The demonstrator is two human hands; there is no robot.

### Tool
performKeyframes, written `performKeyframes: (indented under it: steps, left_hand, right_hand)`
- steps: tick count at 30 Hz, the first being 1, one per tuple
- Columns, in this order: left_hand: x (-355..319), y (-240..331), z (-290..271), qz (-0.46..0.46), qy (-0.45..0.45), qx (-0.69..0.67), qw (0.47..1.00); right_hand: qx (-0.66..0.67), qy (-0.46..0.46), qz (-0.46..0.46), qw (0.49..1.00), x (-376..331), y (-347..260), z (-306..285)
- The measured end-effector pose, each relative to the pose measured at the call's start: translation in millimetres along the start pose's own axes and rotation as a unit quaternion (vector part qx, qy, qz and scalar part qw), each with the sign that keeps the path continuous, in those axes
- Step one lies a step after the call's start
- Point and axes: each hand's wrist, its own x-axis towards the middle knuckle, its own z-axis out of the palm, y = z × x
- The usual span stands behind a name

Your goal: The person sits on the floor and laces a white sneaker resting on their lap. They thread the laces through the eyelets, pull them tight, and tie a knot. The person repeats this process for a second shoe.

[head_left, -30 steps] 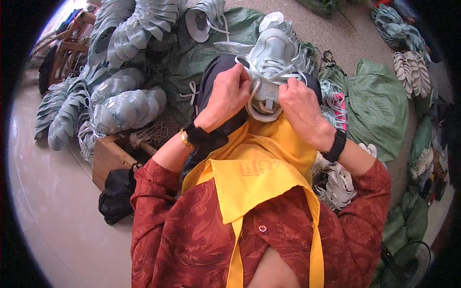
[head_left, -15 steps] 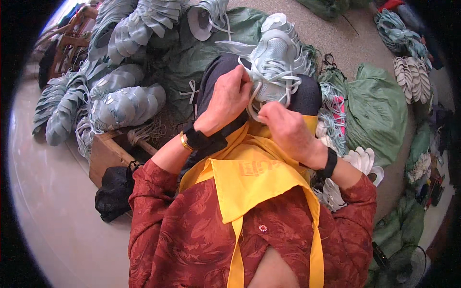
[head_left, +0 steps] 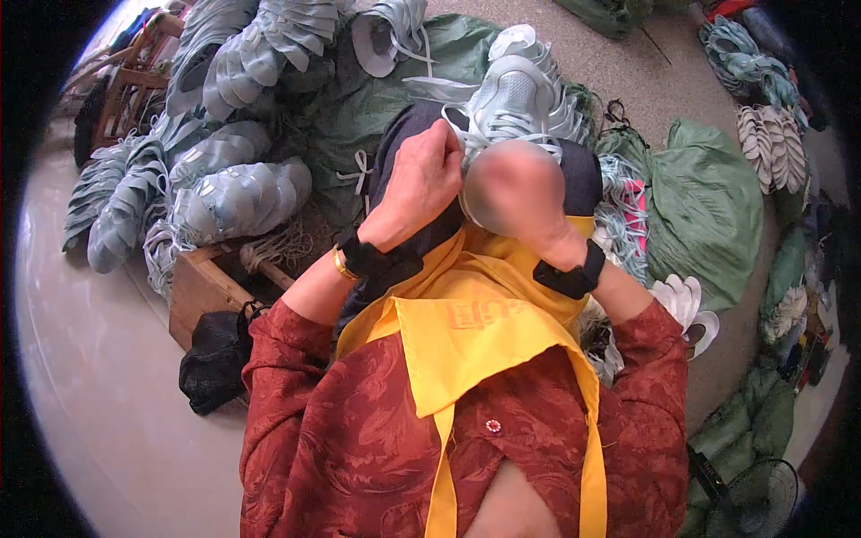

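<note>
A pale blue-white sneaker upper (head_left: pixel 509 90), toe pointing away from me, lies across my lap with its white lace (head_left: pixel 513 123) threaded through the front. My left hand (head_left: pixel 420 179) is closed beside its left edge, thumb and fingertips pinched on the shoelace. My right hand (head_left: pixel 529 202) is over the near, ankle end of the upper. A blurred patch covers its fingers, so their grip and anything in them cannot be made out. That hand also hides the upper's opening.
Stacked pale blue uppers (head_left: pixel 238 193) fill the left side, next to a wooden box (head_left: pixel 206 291) and a black bag (head_left: pixel 213 363). Green sacking (head_left: pixel 704 211) bulges at the right. White shoe parts (head_left: pixel 677 300) lie near my right forearm. A small fan (head_left: pixel 762 493) stands at lower right.
My right hand has moved left and inward over the ankle end of the upper, its forearm drawn in. The left hand has shifted only slightly, still at the left edge.
</note>
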Motion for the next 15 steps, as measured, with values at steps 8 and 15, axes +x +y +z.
performKeyframes:
  steps: [8, 15]
  left_hand:
    - [0.9, -1.1, 0.5, 0.021, -0.015, 0.008, 1.000]
    - [7.1, -4.7, -4.3, 0.033, -0.050, -0.005, 0.998]
  right_hand:
    - [0.025, 0.005, 0.009, 1.000, 2.1, 0.2, -2.3]
    - [0.032, 0.007, 0.007, 0.999, 3.9, 2.2, 0.2]
